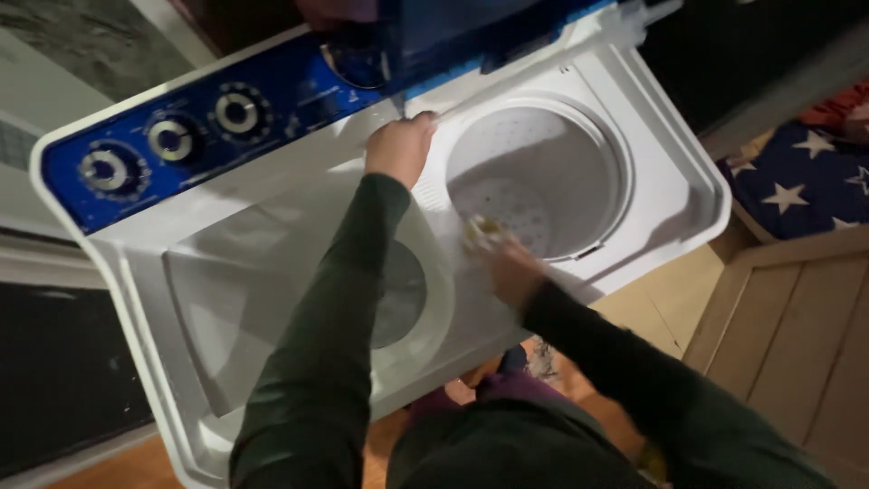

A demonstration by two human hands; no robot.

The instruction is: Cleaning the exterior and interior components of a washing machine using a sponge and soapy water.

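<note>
A white twin-tub washing machine (670, 181) with a blue control panel (136, 163) fills the view. My left hand (398, 147) grips the edge of the raised blue lid (471, 36) at the divider between the tubs. My right hand (511, 267), blurred by motion, holds a small yellowish object (484, 231), perhaps a sponge or cloth, against the rim of the round perforated spin tub (543, 172). The wash tub (272, 299) on the left lies partly under my left sleeve.
Three round dials (172, 139) sit on the control panel. A wooden bench or frame (787, 326) stands to the right, with a dark blue star-patterned cushion (801, 181) on it. Orange-brown floor shows below the machine.
</note>
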